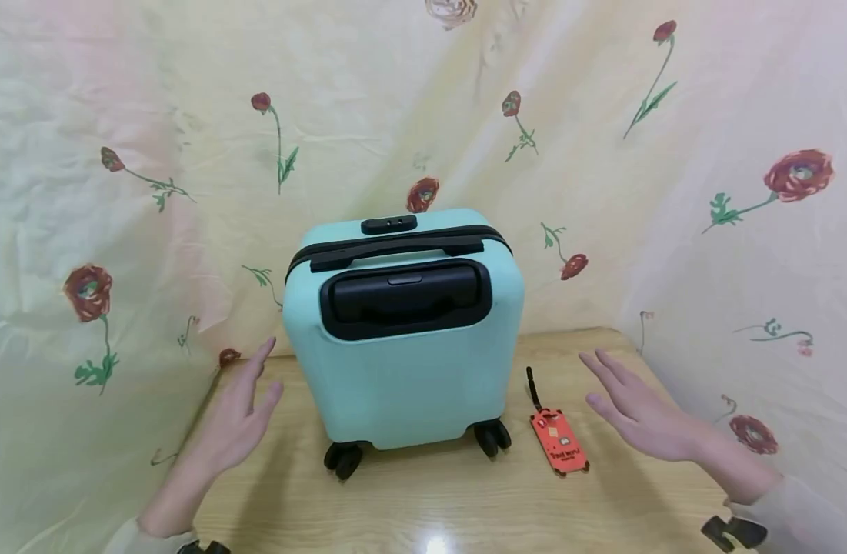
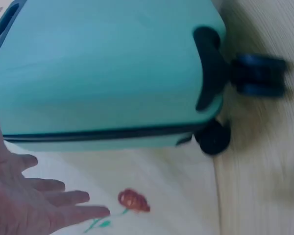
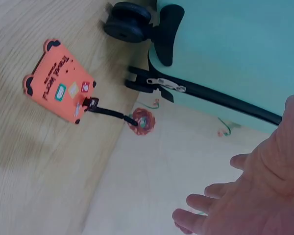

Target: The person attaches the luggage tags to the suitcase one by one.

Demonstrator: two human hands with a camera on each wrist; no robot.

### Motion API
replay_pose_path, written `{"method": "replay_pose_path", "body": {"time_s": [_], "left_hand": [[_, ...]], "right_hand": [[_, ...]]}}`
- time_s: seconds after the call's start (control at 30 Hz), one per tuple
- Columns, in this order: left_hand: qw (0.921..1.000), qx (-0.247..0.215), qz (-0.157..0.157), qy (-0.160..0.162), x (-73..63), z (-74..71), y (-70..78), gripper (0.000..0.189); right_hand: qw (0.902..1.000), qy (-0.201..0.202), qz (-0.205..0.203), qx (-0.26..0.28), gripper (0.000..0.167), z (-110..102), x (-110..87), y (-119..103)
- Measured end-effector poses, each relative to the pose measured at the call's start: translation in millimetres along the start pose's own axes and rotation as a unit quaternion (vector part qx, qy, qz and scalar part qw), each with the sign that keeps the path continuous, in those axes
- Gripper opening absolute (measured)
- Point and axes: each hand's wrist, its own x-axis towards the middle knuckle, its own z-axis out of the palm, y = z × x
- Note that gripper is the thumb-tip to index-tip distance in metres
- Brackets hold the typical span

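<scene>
Suitcase (image 1: 409,392) in smooth mint green stands upright on its wheels (image 1: 343,460), near the back of the tabletop (image 1: 368,508), its box-like shell softened by broad rounded corners. A black zip seam runs round it, with a metallic zip pull (image 3: 166,84) visible in the right wrist view. Across its top lie a slim, gently arched black carry handle (image 1: 398,250) and a small rounded lock (image 1: 388,224); below them, a glossy dark pull handle (image 1: 405,292) sits in a black recess with rounded ends.

Both hands are well apart, one on each side of the case, fingers extended and holding nothing. The left hand (image 1: 236,419) is raised near one side; the right hand (image 1: 648,415) is raised beyond the luggage tag (image 1: 560,442). That tag lies flat, just beside the case: a red-orange, roughly rectangular piece with dark corners, small coloured motifs, "Travel World" lettering and a narrow black strap (image 1: 533,388). Pale, straight wood grain marks the tabletop. Behind hangs creased, cream-coloured fabric (image 1: 368,146) printed with red flowers and green stems.
</scene>
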Motion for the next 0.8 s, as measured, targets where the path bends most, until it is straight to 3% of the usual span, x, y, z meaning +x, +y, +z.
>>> {"method": "replay_pose_path", "body": {"time_s": [0.27,0.43,0.57,0.8], "left_hand": [[0.9895,-0.131,-0.019,0.059,24.4,12.8,17.3,0.066],[0.9758,-0.192,0.021,0.104,45.4,13.3,31.5,0.068],[0.9684,-0.214,0.042,0.121,54.7,13.4,42.3,0.069],[0.9651,-0.216,0.041,0.142,53.3,20.8,46.5,0.076]], "right_hand": [[0.9998,-0.016,0.003,0.009,0.066,18,11.9,-4],[0.9994,-0.027,0.021,0.009,0.069,40,19.3,2],[0.9978,-0.041,0.049,0.017,0.071,61,22.0,11],[0.9948,-0.048,0.089,0.012,0.075,101,16.4,30]]}}
